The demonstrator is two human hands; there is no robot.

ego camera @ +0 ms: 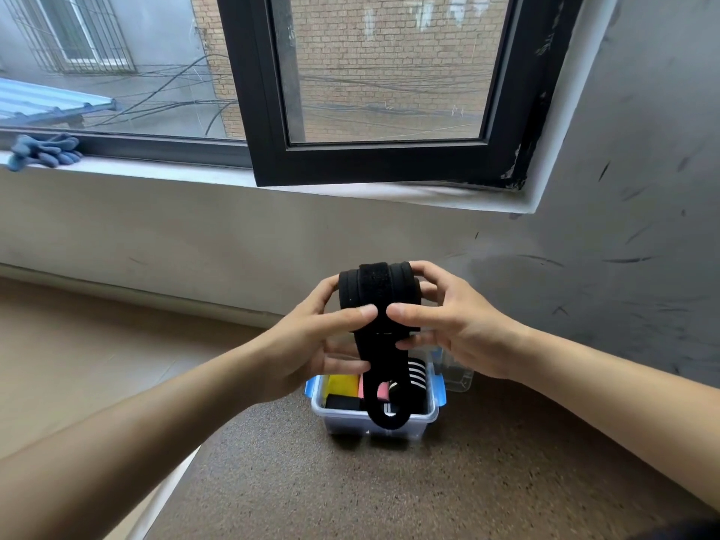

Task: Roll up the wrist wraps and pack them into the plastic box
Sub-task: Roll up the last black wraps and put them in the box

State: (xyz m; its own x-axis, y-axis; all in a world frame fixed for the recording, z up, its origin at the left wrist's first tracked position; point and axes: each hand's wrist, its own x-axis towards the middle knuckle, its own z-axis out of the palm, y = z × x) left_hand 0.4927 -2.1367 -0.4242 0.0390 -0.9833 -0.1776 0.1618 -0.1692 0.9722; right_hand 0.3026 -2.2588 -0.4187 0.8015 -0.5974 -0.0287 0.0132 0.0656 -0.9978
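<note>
Both hands, left hand [311, 337] and right hand [456, 329], clamped the black wrist wrap [376, 294] mid-frame; its unrolled tail hung straight down toward the plastic box [374, 420] directly below.

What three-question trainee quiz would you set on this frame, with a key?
1. True or false: the black wrist wrap is fully rolled.
2. Which of these shows inside the plastic box? A) scissors B) a yellow roll C) a bottle
3. What lies on the window sill at far left?

Key:
1. False. The left hand and right hand hold the roll, but a tail with a thumb loop hangs down over the box.
2. B, the yellow roll.
3. Blue gloves.
</note>
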